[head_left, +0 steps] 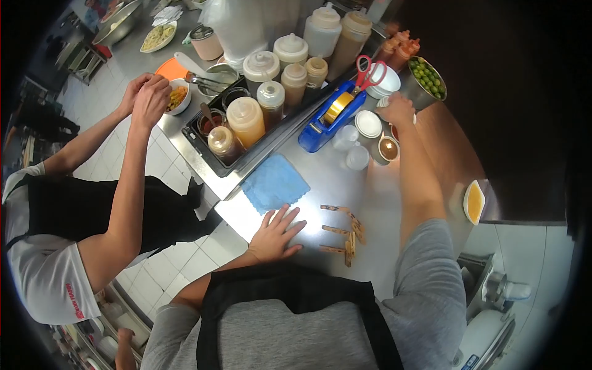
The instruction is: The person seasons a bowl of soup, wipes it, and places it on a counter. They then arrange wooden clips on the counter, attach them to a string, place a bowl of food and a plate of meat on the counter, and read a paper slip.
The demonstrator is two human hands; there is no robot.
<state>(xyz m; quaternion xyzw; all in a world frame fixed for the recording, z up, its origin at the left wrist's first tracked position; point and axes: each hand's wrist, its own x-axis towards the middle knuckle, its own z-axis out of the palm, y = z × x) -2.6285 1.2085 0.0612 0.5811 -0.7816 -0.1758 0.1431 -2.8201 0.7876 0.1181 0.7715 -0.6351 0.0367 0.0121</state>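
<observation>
My left hand [276, 234] lies flat on the steel counter with its fingers spread, just below a folded blue cloth [274, 182]. It holds nothing. My right hand [398, 112] reaches to the far right among small cups, fingers curled down beside a small white cup [383, 102]; what they grip is partly hidden. Nearer to me stand a cup of brown sauce [388, 148], a stack of white cups [368, 124] and clear plastic cups [357, 158]. Several narrow tan pieces with dark marks [346, 237] lie between my arms.
A blue tape dispenser [317, 132] with red scissors [370, 74] stands mid-counter. Sauce bottles [245, 117] fill a black tray. Green limes [427, 79] sit in a metal container. A yellow-sauce dish [474, 202] rests at the right edge. At left, a co-worker's hands [151, 98] hover over a food bowl.
</observation>
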